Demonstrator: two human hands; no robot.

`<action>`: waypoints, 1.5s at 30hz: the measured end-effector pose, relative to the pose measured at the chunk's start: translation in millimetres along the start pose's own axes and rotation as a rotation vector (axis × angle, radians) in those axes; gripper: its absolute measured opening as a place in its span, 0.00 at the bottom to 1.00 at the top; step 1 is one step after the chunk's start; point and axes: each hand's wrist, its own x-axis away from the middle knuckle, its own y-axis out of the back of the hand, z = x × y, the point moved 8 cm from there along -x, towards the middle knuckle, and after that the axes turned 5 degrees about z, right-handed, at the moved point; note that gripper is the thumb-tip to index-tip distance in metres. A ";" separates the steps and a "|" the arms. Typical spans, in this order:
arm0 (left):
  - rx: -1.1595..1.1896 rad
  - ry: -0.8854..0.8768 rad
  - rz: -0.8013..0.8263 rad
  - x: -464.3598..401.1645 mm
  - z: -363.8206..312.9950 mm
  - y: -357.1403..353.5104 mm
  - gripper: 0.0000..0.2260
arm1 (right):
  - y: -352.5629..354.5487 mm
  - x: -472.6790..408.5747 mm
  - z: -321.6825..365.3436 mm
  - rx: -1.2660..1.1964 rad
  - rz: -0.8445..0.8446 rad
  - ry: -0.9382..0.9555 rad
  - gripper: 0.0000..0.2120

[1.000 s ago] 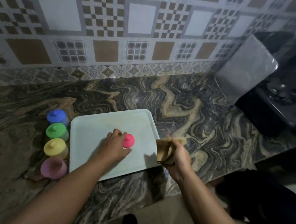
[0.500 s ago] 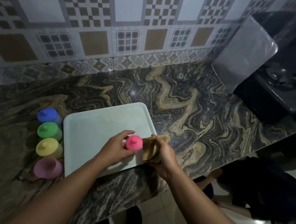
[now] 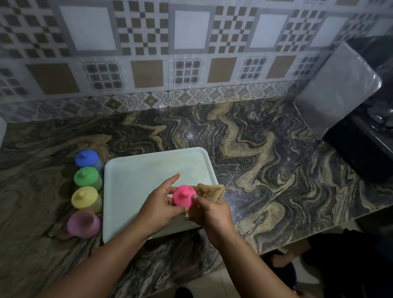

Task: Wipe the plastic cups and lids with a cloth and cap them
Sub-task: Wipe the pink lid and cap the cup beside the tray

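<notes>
Three capped cups, blue (image 3: 86, 158), green (image 3: 87, 177) and yellow (image 3: 85, 198), stand in a row on the table (image 3: 271, 180) left of the pale tray (image 3: 134, 191), apparently finished; the pink cup (image 3: 84, 224) nearest in that row is open. Over the tray, the left hand (image 3: 159, 205) grips the pink lid (image 3: 183, 195) while the right hand (image 3: 211, 214) pinches the tan cloth (image 3: 210, 191) against it, so wiping and capping this last piece seem to remain.

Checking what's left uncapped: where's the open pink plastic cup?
In the head view, the open pink plastic cup stands on the marble counter, nearest the camera in the row left of the pale tray, next to the yellow-lidded cup.
</notes>
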 end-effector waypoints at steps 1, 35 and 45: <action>-0.020 -0.015 -0.010 1.2 -2.3 2.0 0.43 | -0.9 -0.6 0.2 -0.013 -0.013 0.013 0.14; 0.934 0.012 -0.146 66.0 -2.5 104.7 0.16 | -150.3 63.7 17.1 0.932 0.212 0.946 0.28; 0.848 -0.010 0.083 79.8 -11.7 127.0 0.17 | -163.8 81.0 16.0 0.983 0.306 1.019 0.21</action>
